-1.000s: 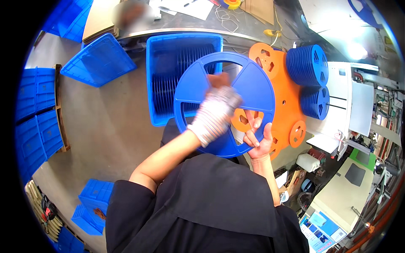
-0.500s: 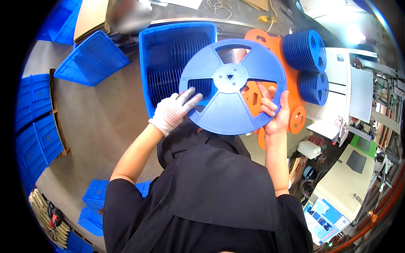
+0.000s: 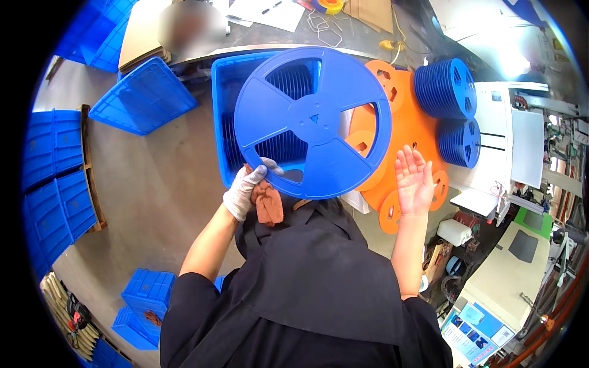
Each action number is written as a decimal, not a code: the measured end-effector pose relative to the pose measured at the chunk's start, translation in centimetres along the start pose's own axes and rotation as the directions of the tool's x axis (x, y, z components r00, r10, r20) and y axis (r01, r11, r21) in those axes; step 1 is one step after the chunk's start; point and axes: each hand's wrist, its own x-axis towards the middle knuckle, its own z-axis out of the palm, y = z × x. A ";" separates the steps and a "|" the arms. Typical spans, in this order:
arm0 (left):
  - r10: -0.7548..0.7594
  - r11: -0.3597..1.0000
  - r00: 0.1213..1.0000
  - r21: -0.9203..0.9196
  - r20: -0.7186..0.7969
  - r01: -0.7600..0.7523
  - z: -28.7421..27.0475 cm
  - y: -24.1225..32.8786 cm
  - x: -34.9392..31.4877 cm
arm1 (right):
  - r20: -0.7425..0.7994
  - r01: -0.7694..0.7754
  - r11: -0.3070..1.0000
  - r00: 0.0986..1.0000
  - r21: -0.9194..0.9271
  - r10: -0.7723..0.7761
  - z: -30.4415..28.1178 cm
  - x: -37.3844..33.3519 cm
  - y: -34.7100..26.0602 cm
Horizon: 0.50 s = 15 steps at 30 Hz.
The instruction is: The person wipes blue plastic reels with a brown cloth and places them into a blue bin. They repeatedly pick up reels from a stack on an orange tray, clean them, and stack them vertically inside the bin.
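Note:
A large blue plastic reel point(image 3: 328, 119) with cut-out windows is held up in front of me. My left hand point(image 3: 243, 191), in a white glove, is closed on the reel's lower left rim. A reddish-brown cloth point(image 3: 269, 205) hangs from that same hand, below the rim. My right hand point(image 3: 415, 185) is bare, palm up with the fingers stretched out, apart from the reel on its right. Behind the reel stands a blue crate point(image 3: 222, 138) with a row of blue reels point(image 3: 282, 147) on edge, partly hidden.
An orange fixture point(image 3: 408, 116) with round cut-out discs stands to the right. Two stacks of blue reels point(image 3: 445, 89) sit beyond it, by a white machine point(image 3: 491, 113). A workbench edge point(image 3: 257, 46) runs along the back. More blue crates point(image 3: 58, 159) are stacked at left.
My right hand has let go of the reel's right side and moved clear of it. The left hand now grips the rim, and the brown cloth has come into view. The reel has shifted left.

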 end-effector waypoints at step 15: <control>-0.018 0.999 0.989 -0.043 -0.150 0.012 -2.2 -0.6 0.6 | -0.144 -0.223 0.948 0.971 -0.228 0.193 -2.5 -1.3 6.6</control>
